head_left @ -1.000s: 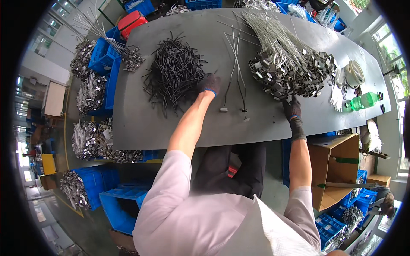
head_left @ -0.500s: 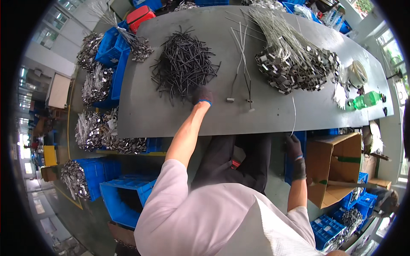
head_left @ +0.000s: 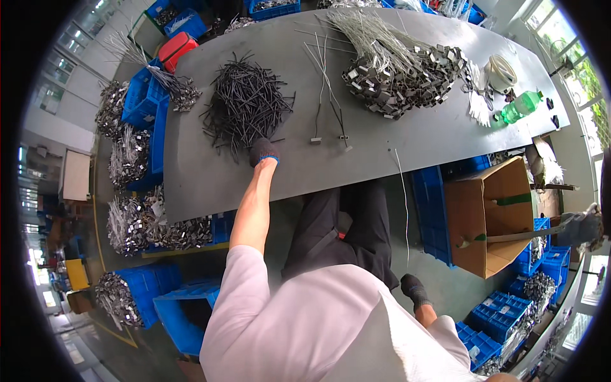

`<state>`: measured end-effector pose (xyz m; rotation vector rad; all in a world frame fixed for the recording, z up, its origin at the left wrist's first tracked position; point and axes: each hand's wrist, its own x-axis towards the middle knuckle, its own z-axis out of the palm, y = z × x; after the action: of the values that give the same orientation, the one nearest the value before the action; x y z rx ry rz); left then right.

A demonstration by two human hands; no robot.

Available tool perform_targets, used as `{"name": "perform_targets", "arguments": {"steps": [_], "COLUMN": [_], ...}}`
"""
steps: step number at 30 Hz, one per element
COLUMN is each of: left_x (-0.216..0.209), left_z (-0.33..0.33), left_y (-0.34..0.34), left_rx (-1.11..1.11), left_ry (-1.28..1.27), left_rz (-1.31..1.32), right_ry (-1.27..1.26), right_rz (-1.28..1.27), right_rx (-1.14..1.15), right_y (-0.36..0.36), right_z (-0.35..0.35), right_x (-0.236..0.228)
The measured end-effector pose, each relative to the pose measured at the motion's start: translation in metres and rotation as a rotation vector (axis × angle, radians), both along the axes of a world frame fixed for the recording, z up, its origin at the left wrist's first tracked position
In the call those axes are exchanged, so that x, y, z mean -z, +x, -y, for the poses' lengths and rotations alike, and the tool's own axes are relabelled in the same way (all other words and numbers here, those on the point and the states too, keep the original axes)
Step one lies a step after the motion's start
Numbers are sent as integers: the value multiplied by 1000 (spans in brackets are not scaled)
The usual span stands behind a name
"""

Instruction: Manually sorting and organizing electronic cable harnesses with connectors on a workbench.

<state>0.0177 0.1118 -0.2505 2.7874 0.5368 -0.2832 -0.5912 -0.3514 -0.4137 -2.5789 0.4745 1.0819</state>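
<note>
My left hand, in a dark glove with a blue cuff edge, is closed at the near edge of a pile of short black tubes. Its fingertips are hidden, so what they hold cannot be made out. Low at the right, beside my leg, my right hand, also gloved, is closed on the lower end of a thin white wire. That wire runs up over the table's front edge. Between the hands on the tabletop lie a few thin wires with a small metal connector and black sleeves.
A large bundle of wires with metal ends lies on the grey table. Toward its right end are a roll of tape and a green bottle. An open cardboard box and blue crates stand below, right.
My right hand has moved down and back, drawing the white wire lower past the table edge. My left hand stays at the black tubes. The whole view has shifted and tilted slightly.
</note>
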Motion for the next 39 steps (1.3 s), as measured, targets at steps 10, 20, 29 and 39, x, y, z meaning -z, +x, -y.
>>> {"name": "perform_targets", "arguments": {"steps": [10,20,29,39], "left_x": [58,15,-109,-111], "left_z": [-6,89,175,176], "left_y": [13,23,-32,-49], "left_rx": [-217,-878,-527,4], "left_ry": [-706,-2199,-1911,-1610], "left_rz": [-21,42,633,304], "right_ry": [16,64,-110,-83], "right_rz": [229,652,451,386], "right_rx": [36,-16,-172,-51], "right_y": [32,189,229,200], "right_z": [-6,-44,-35,-24], "right_x": [-24,-116,-140,-121]}}
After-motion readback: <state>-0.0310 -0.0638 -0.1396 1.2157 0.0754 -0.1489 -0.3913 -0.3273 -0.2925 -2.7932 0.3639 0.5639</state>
